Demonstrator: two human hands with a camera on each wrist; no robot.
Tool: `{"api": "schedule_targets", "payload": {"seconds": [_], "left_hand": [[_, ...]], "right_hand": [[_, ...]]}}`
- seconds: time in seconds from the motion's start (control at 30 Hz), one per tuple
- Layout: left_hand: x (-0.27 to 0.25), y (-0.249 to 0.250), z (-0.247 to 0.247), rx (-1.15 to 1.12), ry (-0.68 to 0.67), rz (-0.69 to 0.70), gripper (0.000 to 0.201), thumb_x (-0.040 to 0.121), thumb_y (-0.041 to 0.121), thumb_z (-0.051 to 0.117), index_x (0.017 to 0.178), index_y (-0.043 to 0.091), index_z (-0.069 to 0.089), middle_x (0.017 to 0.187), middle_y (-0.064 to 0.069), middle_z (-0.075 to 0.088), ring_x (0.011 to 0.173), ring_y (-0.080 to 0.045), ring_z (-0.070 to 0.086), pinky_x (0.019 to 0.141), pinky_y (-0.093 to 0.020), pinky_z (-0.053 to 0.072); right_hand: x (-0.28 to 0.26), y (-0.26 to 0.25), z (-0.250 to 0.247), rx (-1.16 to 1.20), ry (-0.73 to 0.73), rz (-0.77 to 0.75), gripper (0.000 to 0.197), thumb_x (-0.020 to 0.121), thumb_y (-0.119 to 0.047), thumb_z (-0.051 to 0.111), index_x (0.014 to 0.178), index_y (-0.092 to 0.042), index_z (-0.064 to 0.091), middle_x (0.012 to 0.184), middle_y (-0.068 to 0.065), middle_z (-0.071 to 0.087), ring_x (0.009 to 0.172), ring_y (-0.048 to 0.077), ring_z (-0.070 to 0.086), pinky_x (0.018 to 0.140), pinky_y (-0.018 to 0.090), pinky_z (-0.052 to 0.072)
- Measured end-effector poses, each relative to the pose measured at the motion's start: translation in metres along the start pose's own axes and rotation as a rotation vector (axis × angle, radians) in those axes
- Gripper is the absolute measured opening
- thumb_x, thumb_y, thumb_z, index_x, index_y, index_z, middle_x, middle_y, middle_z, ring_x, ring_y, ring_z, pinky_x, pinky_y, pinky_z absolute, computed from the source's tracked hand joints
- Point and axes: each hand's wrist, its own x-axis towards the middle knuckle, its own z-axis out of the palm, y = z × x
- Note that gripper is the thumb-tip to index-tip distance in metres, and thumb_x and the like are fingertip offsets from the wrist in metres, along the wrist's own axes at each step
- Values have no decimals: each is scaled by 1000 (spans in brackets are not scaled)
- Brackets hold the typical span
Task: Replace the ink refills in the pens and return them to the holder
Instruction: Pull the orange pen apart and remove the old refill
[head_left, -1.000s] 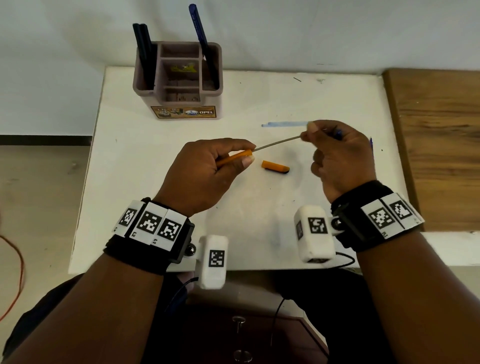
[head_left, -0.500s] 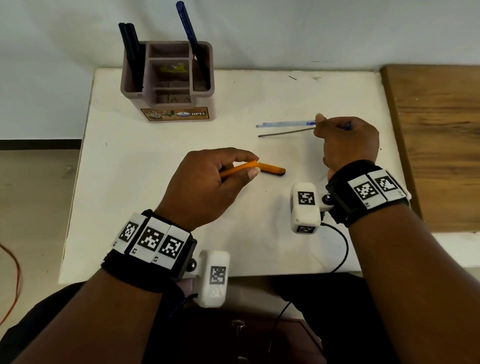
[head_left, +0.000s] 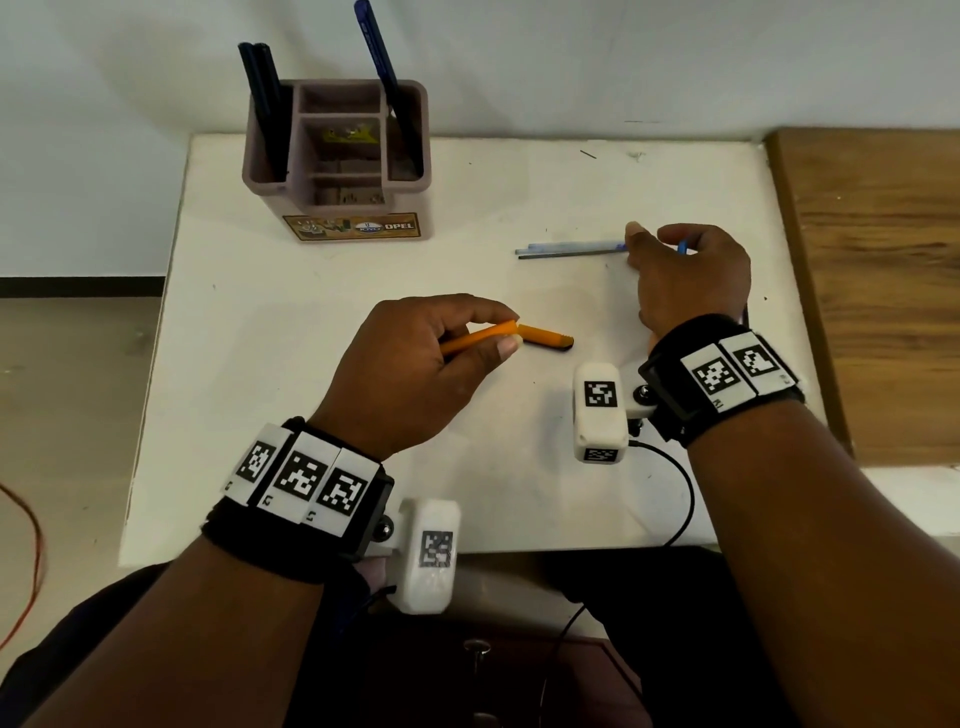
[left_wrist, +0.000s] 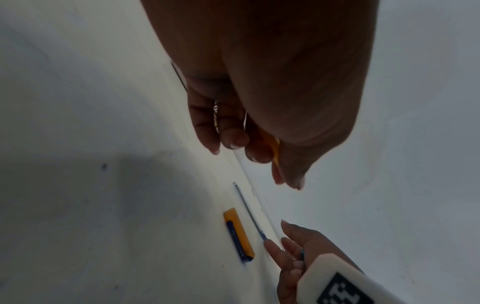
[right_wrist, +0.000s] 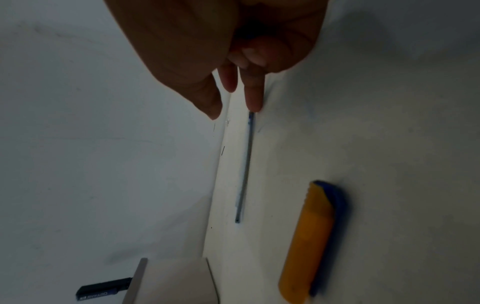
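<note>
My left hand (head_left: 506, 332) grips an orange pen barrel (head_left: 475, 338) over the middle of the white table (head_left: 291, 395); the barrel (left_wrist: 276, 148) shows between its curled fingers. The orange cap (head_left: 545, 339) with a dark blue clip lies just right of it. Two refills, a pale blue one (head_left: 571, 244) and a dark one (head_left: 571, 254), lie side by side further back. My right hand (head_left: 644, 249) is at their right ends. Its index fingertip (right_wrist: 253, 105) touches the dark refill (right_wrist: 245, 168), and its curled fingers hold a small blue pen part (head_left: 681, 247).
A mauve pen holder (head_left: 311, 200) stands at the table's back left with dark pens (head_left: 260, 93) and a blue pen (head_left: 379, 57) in it. A wooden surface (head_left: 872, 286) adjoins the table on the right. A black cable (head_left: 680, 499) trails from my right wrist.
My right hand drew the dark refill out of the orange barrel, carried it back right and laid it beside the pale blue one. The left hand lowered the barrel towards the cap.
</note>
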Motion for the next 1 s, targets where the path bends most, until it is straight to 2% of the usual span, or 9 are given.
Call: {"api": "schedule_targets", "payload": {"seconds": [0.13, 0.3, 0.4, 0.47, 0.6, 0.7, 0.83, 0.9, 1.0], "left_hand": [[0, 0, 0, 2, -7, -14, 20, 93, 47, 64, 109, 38, 71, 56, 8, 53, 60, -9, 54, 55, -10, 35], [-1, -1, 5, 40, -6, -63, 17, 90, 50, 67, 101, 38, 67, 66, 8, 61, 66, -8, 58, 59, -17, 42], [-2, -3, 11, 116, -28, -38, 18, 86, 51, 69, 96, 36, 70, 82, 15, 68, 80, -4, 61, 73, -25, 50], [-1, -6, 18, 209, -46, -11, 20, 84, 53, 71, 96, 38, 73, 96, 16, 68, 93, -5, 57, 81, -28, 46], [-1, -8, 29, 347, -43, -47, 24, 78, 56, 75, 95, 40, 76, 106, 13, 62, 106, -13, 50, 87, -32, 43], [-1, -5, 33, 391, -36, -73, 24, 76, 56, 75, 95, 41, 76, 106, 13, 63, 107, -17, 52, 89, -41, 47], [0, 0, 32, 429, -56, -94, 29, 76, 57, 75, 100, 40, 75, 109, 10, 63, 109, -20, 52, 91, -41, 47], [1, 0, 31, 436, -75, -109, 34, 75, 58, 75, 103, 39, 74, 112, 9, 63, 110, -20, 52, 92, -41, 46], [2, 0, 29, 438, -96, -133, 37, 75, 59, 75, 105, 38, 73, 117, 9, 63, 114, -20, 52, 95, -40, 45]], "right_hand": [[-2, -2, 0, 26, 19, 4, 37, 68, -54, 76, 92, -27, 69, 81, -6, 75, 68, 14, 66, 78, 48, 62], [-6, -6, 0, 42, 40, -16, 41, 60, -63, 68, 81, -28, 67, 86, -4, 73, 80, 23, 70, 77, 49, 61], [-11, -9, 1, 34, 5, -50, 40, 64, -59, 69, 82, -23, 70, 85, 1, 73, 70, 20, 64, 75, 48, 62], [-16, -12, 0, 5, -67, -83, 33, 69, -52, 71, 81, -21, 70, 85, 1, 74, 68, 17, 60, 72, 44, 61], [-29, -18, -4, -148, -343, -201, 8, 79, -28, 69, 82, -20, 71, 77, -5, 66, 65, 11, 55, 63, 27, 43], [-37, -20, -13, -315, -481, -326, 16, 90, -15, 59, 91, -20, 74, 75, -13, 64, 68, 6, 58, 65, 21, 43], [-48, -19, -25, -577, -547, -530, 14, 91, -21, 64, 98, -25, 75, 87, -10, 67, 81, 8, 59, 74, 18, 44], [-52, -15, -29, -657, -541, -558, 15, 89, -23, 67, 100, -27, 75, 89, -11, 68, 86, 8, 59, 79, 22, 44], [-56, -5, -31, -761, -553, -519, 19, 82, -28, 78, 99, -30, 69, 84, -13, 67, 87, 10, 61, 76, 24, 42]]}}
